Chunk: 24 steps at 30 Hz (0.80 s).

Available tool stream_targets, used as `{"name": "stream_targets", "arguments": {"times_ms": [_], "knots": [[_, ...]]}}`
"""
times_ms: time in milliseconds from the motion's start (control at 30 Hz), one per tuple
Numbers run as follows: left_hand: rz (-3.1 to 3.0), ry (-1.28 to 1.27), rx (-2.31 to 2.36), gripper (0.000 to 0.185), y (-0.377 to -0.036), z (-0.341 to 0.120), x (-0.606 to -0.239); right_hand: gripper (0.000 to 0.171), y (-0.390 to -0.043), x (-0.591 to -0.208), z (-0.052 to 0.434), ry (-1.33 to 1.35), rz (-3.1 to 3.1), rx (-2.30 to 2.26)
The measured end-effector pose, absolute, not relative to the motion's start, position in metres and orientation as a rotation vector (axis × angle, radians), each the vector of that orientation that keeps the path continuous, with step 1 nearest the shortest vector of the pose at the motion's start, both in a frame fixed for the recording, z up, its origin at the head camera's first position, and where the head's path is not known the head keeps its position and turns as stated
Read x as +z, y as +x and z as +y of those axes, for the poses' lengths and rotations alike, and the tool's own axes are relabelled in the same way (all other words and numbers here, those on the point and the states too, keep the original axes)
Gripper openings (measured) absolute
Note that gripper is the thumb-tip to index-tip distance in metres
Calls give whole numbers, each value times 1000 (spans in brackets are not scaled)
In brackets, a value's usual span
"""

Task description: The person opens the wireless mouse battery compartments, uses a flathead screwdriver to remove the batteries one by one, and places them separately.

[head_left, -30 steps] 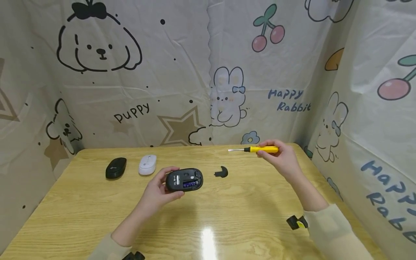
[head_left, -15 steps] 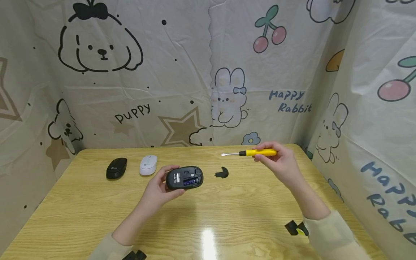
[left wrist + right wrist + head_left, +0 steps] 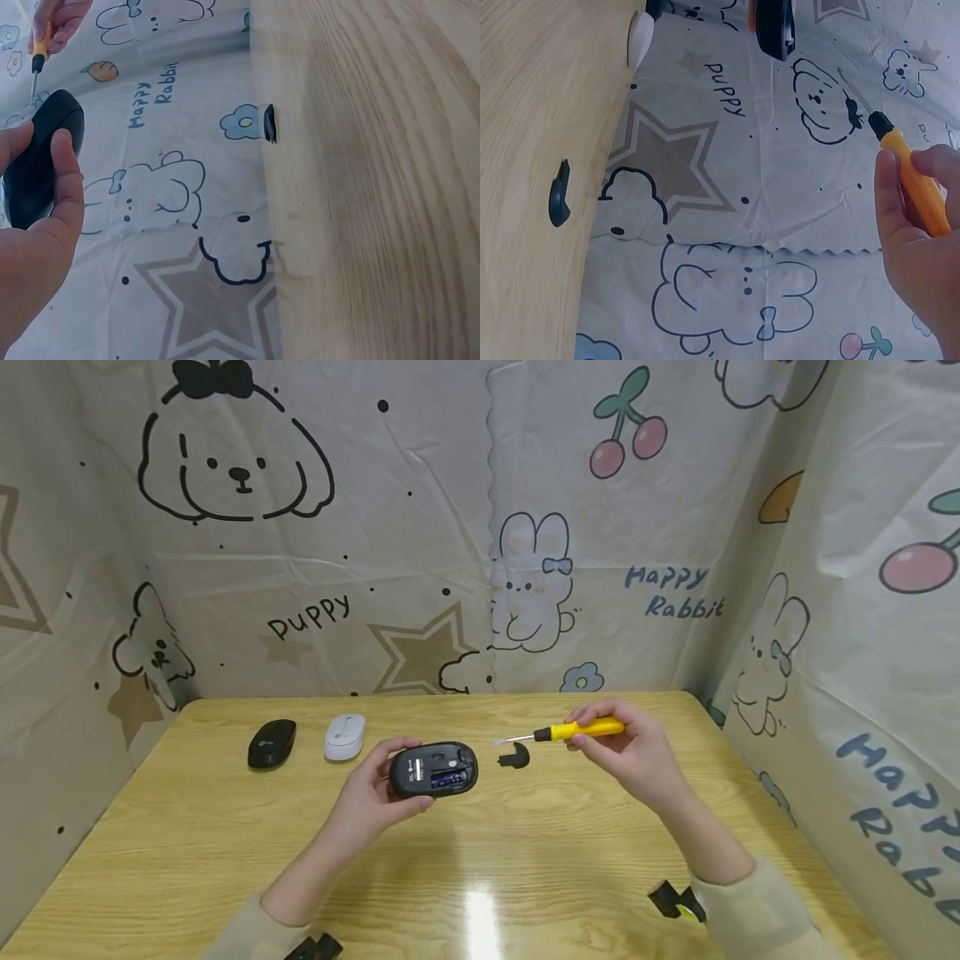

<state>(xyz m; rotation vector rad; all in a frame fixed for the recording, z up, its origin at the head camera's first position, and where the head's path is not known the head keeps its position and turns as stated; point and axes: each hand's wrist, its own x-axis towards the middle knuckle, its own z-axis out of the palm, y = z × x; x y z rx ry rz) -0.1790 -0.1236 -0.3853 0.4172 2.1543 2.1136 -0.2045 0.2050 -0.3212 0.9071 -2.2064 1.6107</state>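
Your left hand (image 3: 371, 797) holds the black mouse (image 3: 433, 769) underside up above the tabletop (image 3: 225, 835), fingers curled round its edges, the battery bay open. Your right hand (image 3: 637, 756) pinches the yellow screwdriver (image 3: 577, 730), its tip aimed at the mouse and seemingly just short of it. The small black cover (image 3: 514, 757) lies between them; a second black mouse (image 3: 272, 743) and a white mouse (image 3: 345, 737) sit left.

Bare wood is stretching across the near half of the table (image 3: 525, 860), leaving hands open passage there. A small black cover piece (image 3: 514, 757) is lying between the held black mouse (image 3: 433, 770) and the screwdriver (image 3: 558, 732) tip, apparently just under the blade. A second black mouse (image 3: 272, 743) and a white mouse (image 3: 344, 737) are occupying the far left, while cartoon-print curtains (image 3: 450, 527) are closing off the back and sides.
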Motion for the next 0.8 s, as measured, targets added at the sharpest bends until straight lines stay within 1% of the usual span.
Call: {"name": "stream_targets", "arguments": {"times_ms": [600, 800], "knots": [[2255, 390, 2093, 70, -172, -115, -382, 21, -196, -336, 188, 1036, -2236, 1609], [2305, 398, 2067, 70, -171, -113, -380, 23, -196, -338, 187, 1067, -2242, 1534]]}}
